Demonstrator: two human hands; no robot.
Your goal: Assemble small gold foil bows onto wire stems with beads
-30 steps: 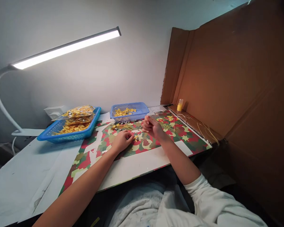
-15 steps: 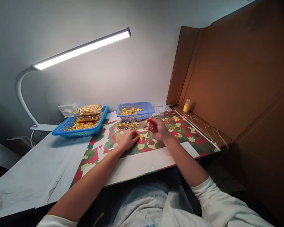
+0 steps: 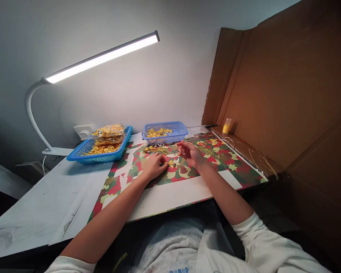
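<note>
My left hand (image 3: 154, 167) rests on the patterned board, thumb and forefinger closed on a small yellow bow (image 3: 171, 163). A dark, shiny bead-like piece (image 3: 174, 165) sits at the bow's right end. To the right, my right hand (image 3: 191, 154) is raised a little above the board with its fingertips pinched together. Whatever is in that pinch, perhaps a thin strand, is too small to make out. Just beyond my left hand lie a bundle of gold cords (image 3: 159, 150) and several shiny round beads (image 3: 156, 145).
A blue basket (image 3: 74, 154) with yellow bows and bagged pieces stands left; a smaller blue basket (image 3: 179, 138) holding gold bows is at the back. Loose yellow pieces (image 3: 213, 142) lie right, near a yellow-filled bottle (image 3: 226, 126). Cardboard (image 3: 287, 94) walls the right side; a lamp (image 3: 102, 57) hangs above.
The view has shifted slightly. My left hand still grips the bow, which now looks turned a little between the fingers. My right hand has barely moved, its fingers still pinched.
</note>
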